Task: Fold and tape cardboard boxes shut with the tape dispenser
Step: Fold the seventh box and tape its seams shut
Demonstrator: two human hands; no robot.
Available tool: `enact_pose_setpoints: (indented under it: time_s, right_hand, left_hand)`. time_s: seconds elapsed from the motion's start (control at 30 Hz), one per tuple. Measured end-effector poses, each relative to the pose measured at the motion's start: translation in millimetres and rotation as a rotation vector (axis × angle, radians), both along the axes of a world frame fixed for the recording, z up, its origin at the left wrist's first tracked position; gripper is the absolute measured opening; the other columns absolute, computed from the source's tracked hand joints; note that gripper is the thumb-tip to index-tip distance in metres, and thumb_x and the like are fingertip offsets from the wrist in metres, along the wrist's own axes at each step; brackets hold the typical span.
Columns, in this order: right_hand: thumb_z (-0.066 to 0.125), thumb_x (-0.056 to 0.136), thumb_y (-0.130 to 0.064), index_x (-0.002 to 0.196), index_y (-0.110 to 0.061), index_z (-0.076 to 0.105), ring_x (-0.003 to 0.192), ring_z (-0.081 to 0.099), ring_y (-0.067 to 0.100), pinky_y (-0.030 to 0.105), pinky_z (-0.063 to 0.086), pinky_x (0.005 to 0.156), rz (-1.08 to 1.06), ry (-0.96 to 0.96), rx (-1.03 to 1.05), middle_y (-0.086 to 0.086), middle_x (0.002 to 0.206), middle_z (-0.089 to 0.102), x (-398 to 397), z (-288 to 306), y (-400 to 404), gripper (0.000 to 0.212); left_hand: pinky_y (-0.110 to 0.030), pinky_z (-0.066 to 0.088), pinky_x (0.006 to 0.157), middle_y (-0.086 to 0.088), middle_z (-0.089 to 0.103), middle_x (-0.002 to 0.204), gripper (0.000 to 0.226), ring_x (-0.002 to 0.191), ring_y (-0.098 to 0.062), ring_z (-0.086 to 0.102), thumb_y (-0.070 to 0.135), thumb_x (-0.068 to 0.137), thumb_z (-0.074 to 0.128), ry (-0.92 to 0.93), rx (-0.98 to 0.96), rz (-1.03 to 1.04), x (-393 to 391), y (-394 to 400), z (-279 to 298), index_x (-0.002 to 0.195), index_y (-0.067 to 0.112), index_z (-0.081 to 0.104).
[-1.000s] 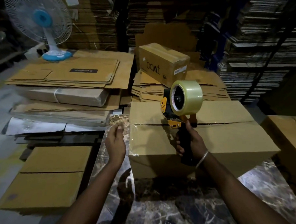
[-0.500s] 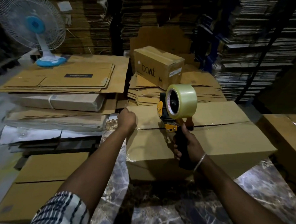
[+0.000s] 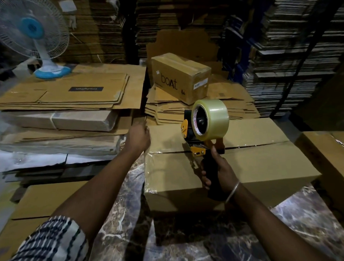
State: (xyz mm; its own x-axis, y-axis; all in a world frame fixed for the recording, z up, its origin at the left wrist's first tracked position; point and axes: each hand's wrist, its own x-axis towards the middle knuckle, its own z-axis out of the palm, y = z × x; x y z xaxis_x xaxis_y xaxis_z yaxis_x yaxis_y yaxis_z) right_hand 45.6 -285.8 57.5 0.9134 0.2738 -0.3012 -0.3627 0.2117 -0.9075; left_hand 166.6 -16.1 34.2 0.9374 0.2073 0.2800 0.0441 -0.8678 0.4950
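Nearest me, my striped black-and-white sleeve (image 3: 52,241) covers my left upper arm, and the dark marble-patterned bench (image 3: 202,246) spreads out under both forearms. On that bench sits the large brown cardboard box (image 3: 253,168), its two top flaps folded down so they meet in a seam running left to right. Clear tape shines over the box's left end and down its near-left side.

My right hand (image 3: 216,171), a thin metal bangle (image 3: 232,192) on its wrist, has its fingers (image 3: 204,179) curled tight round the black handle of the black-and-orange tape dispenser (image 3: 204,135). The dispenser stands upright with its front end on the seam, towards the left half of the box, and carries a fat roll of clear tape (image 3: 211,120) on top.

My left hand (image 3: 138,138) reaches to the far-left corner of the box, fingers bent at the edge there; I cannot tell whether they grip the corner or only press against it.

To my right a second brown box (image 3: 326,155) stands just beside the first. Left of the bench lie stacks of flattened cardboard sheets (image 3: 67,93). Behind the big box a smaller brown carton printed "boAt" (image 3: 180,78) rests on more flat sheets. Far left stands a white and blue table fan (image 3: 32,29), and tall piles of cardboard (image 3: 287,46) fill the back.
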Motion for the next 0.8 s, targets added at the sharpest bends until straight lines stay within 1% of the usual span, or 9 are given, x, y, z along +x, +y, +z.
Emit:
enact_pose_setpoints:
  time_s: [0.2, 0.27, 0.33, 0.4, 0.43, 0.53, 0.6, 0.7, 0.8]
  right_hand:
    - [0.043, 0.084, -0.070, 0.080, -0.011, 0.054, 0.045, 0.037, 0.016, 0.025, 0.033, 0.046, 0.001, 0.009, -0.015, 0.004, 0.064, 0.045, 1, -1, -1, 0.060]
    - [0.043, 0.084, -0.069, 0.080, -0.011, 0.055, 0.045, 0.037, 0.016, 0.024, 0.033, 0.045, -0.001, 0.012, -0.013, 0.004, 0.064, 0.045, 1, 0, -1, 0.060]
    - [0.043, 0.086, -0.068, 0.081, -0.011, 0.056, 0.045, 0.037, 0.016, 0.024, 0.033, 0.045, -0.005, 0.007, -0.002, 0.004, 0.064, 0.045, 0, 2, 0, 0.059]
    - [0.043, 0.086, -0.068, 0.082, -0.010, 0.057, 0.044, 0.037, 0.016, 0.024, 0.034, 0.044, -0.013, 0.000, 0.008, 0.005, 0.064, 0.045, 0, 1, 0, 0.059]
    - [0.043, 0.085, -0.068, 0.082, -0.010, 0.057, 0.044, 0.038, 0.016, 0.024, 0.034, 0.044, -0.018, 0.000, 0.009, 0.005, 0.065, 0.045, 0, 1, 0, 0.059]
    - [0.043, 0.085, -0.068, 0.078, -0.013, 0.059, 0.045, 0.037, 0.016, 0.024, 0.034, 0.044, -0.020, -0.003, 0.009, 0.004, 0.065, 0.045, 0, 2, 0, 0.058]
    - [0.043, 0.087, -0.068, 0.072, -0.017, 0.062, 0.045, 0.037, 0.016, 0.024, 0.033, 0.045, -0.019, -0.003, 0.011, 0.004, 0.065, 0.045, -1, 3, 1, 0.057]
    - [0.044, 0.088, -0.072, 0.071, -0.019, 0.064, 0.045, 0.038, 0.015, 0.025, 0.033, 0.045, -0.019, -0.005, 0.016, 0.004, 0.066, 0.045, 0, 2, 1, 0.059]
    - [0.043, 0.088, -0.071, 0.076, -0.015, 0.060, 0.044, 0.038, 0.015, 0.024, 0.034, 0.044, -0.033, 0.009, 0.012, 0.004, 0.066, 0.045, 1, 2, 2, 0.059]
  left_hand:
    - [-0.032, 0.043, 0.073, -0.019, 0.068, 0.099, 0.029, 0.092, -0.033, 0.061, 0.013, 0.098, 0.045, 0.098, -0.025, 0.001, 16, -5, 5, 0.105, 0.001, 0.070]
    - [-0.030, 0.038, 0.071, -0.016, 0.061, 0.090, 0.030, 0.085, -0.029, 0.056, 0.015, 0.100, 0.045, 0.170, -0.094, 0.044, 25, -5, 3, 0.099, -0.002, 0.069]
    - [-0.030, 0.038, 0.073, -0.015, 0.059, 0.093, 0.030, 0.090, -0.030, 0.057, 0.017, 0.100, 0.045, 0.250, -0.205, 0.062, 32, -2, 0, 0.098, -0.002, 0.067]
    - [-0.032, 0.045, 0.081, -0.019, 0.064, 0.108, 0.030, 0.102, -0.034, 0.059, 0.019, 0.098, 0.046, 0.348, -0.372, 0.090, 41, 2, -9, 0.107, 0.000, 0.066]
    - [-0.034, 0.048, 0.087, -0.020, 0.065, 0.112, 0.030, 0.106, -0.036, 0.060, 0.020, 0.097, 0.047, 0.366, -0.520, 0.114, 44, 5, -15, 0.108, 0.001, 0.066]
    - [-0.039, 0.048, 0.090, -0.014, 0.066, 0.090, 0.029, 0.091, -0.032, 0.062, 0.026, 0.101, 0.049, 0.349, -1.127, 0.078, 35, 8, -23, 0.093, 0.008, 0.069]
    - [-0.040, 0.052, 0.085, -0.012, 0.070, 0.086, 0.039, 0.081, -0.029, 0.066, 0.039, 0.103, 0.043, 0.327, -1.420, 0.078, 25, 5, -25, 0.092, 0.011, 0.069]
    - [-0.035, 0.051, 0.074, -0.010, 0.074, 0.077, 0.052, 0.077, -0.027, 0.067, 0.043, 0.107, 0.028, 0.259, -1.572, 0.087, 23, 0, -31, 0.094, 0.010, 0.067]
    - [-0.039, 0.051, 0.073, -0.012, 0.075, 0.084, 0.044, 0.088, -0.032, 0.066, 0.039, 0.106, 0.036, 0.264, -1.668, 0.074, 21, -2, -41, 0.101, 0.008, 0.067]
